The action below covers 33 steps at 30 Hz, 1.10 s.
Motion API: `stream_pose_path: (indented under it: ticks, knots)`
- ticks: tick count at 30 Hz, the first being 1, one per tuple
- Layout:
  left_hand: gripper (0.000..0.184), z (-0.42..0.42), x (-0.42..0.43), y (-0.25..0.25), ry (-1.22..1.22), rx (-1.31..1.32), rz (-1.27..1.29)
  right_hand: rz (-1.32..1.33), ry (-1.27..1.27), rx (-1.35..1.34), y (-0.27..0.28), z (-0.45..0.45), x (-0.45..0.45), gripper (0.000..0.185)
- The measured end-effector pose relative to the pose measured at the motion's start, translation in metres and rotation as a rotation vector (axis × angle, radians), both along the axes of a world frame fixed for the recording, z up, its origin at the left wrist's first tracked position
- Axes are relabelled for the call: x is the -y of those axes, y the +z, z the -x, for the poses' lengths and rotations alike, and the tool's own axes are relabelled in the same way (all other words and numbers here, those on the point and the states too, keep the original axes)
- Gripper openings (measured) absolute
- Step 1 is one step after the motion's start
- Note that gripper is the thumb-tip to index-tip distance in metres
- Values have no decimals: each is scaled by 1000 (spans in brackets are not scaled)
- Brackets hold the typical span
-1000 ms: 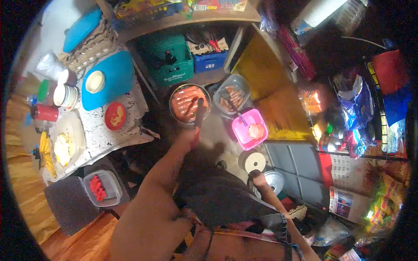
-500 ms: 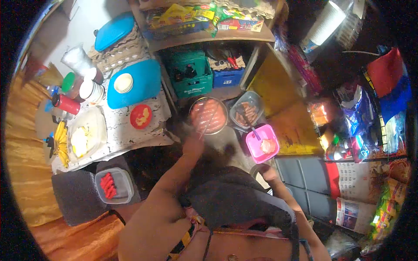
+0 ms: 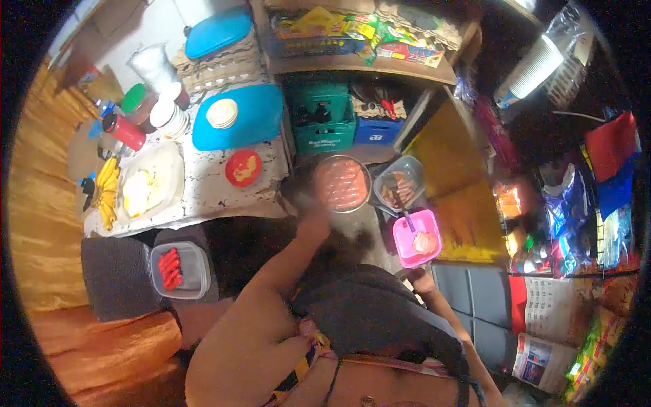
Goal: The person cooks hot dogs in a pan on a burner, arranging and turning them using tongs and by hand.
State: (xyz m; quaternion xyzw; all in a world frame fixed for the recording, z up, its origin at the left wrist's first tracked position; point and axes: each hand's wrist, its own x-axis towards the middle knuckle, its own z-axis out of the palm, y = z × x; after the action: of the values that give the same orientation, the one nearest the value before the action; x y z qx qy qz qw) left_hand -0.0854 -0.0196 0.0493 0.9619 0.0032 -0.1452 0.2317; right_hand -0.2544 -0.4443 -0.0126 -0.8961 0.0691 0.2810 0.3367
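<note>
A round pan (image 3: 343, 183) full of pinkish-red sausages lies in front of me. My left hand (image 3: 314, 220) is at its near left edge, blurred and in shadow; its fingers look closed, but what they hold is too dark to make out. On the right, my right hand (image 3: 422, 279) is closed beside a pale object (image 3: 409, 283) that is mostly hidden by it and my clothing. Just beyond that hand stands a pink square container (image 3: 407, 252) with a pale pink lump and a utensil handle. Behind it, a clear tub (image 3: 415, 171) holds browned sausages.
Left, a table (image 3: 213, 197) carries a red plate (image 3: 243, 167), a blue lid (image 3: 264, 119) with small bowls, a clear tub (image 3: 178, 180), bananas (image 3: 106, 193) and cups. A tub of red sausages (image 3: 196, 271) sits lower left. Bottle crates (image 3: 332, 129) stand behind; a yellow panel (image 3: 461, 197) borders the right.
My view has shifted, so the scene sits further right. My left hand has drawn back from over the pan to its near edge; the thin utensil seen there no longer shows.
</note>
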Motion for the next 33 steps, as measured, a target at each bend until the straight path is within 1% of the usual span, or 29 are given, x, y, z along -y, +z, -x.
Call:
stream_pose_path:
  ticks: [1,2,3,4,5,6,8,9,11,12,13,14,16,17,18,20,21,22,23,25,27,28,31,32,33]
  knots:
    - [38,-1,1,5,0,-10,-4,-62,30,52,4,-6,-6,32]
    - [38,-4,0,11,-1,-15,-7,14,-108,-42,14,-2,-7,31]
    - [40,-7,-1,-4,-16,58,6,157,-35,-88,64,-10,-23,30]
    - [41,-9,-3,-35,-32,129,16,136,82,-6,39,-11,-13,28]
    - [43,-9,-7,-51,-47,198,25,114,199,74,6,-4,6,27]
    - [43,-7,-8,-32,-53,98,98,94,156,64,-6,3,16,27]
    - [44,-3,-3,40,-42,-95,243,48,90,45,-13,-1,16,27]
    - [40,3,-3,52,-13,23,370,-56,125,-51,33,-10,3,29]
    - [34,15,-5,70,33,279,610,387,545,65,11,-19,13,29]
    - [33,16,-8,83,102,351,666,296,386,95,24,-21,3,27]
    - [33,17,-11,97,166,424,723,204,223,119,24,-18,3,25]
    - [32,17,-16,111,224,497,781,-7,81,123,23,-16,3,21]
    - [30,15,-36,138,427,546,707,-157,-112,60,-18,-13,18,20]
    - [29,15,-49,155,527,568,671,-231,-209,26,-29,-17,20,20]
    - [31,19,-64,188,537,614,663,-133,-78,-29,-19,-26,19,18]
    - [34,14,-119,189,677,697,461,106,168,7,20,-43,6,18]
    - [35,8,-153,165,802,726,263,226,288,25,33,-49,-2,19]
    - [37,17,-171,192,841,746,290,318,476,135,-14,-53,17,19]
    - [39,29,-187,219,877,767,319,297,474,206,-22,-50,23,18]
    - [46,41,-245,205,970,844,-125,260,442,312,-26,-51,22,17]
    - [50,66,-267,257,972,581,-193,231,375,337,-17,-54,12,17]
    - [50,75,-288,263,951,488,-213,219,332,330,-13,-56,6,17]
    - [46,96,-336,278,867,253,-326,239,639,454,-30,-58,29,8]
    - [45,96,-349,278,836,196,-398,279,738,544,-39,-59,35,7]
    - [45,97,-347,289,841,188,-370,323,830,643,-48,-60,42,7]
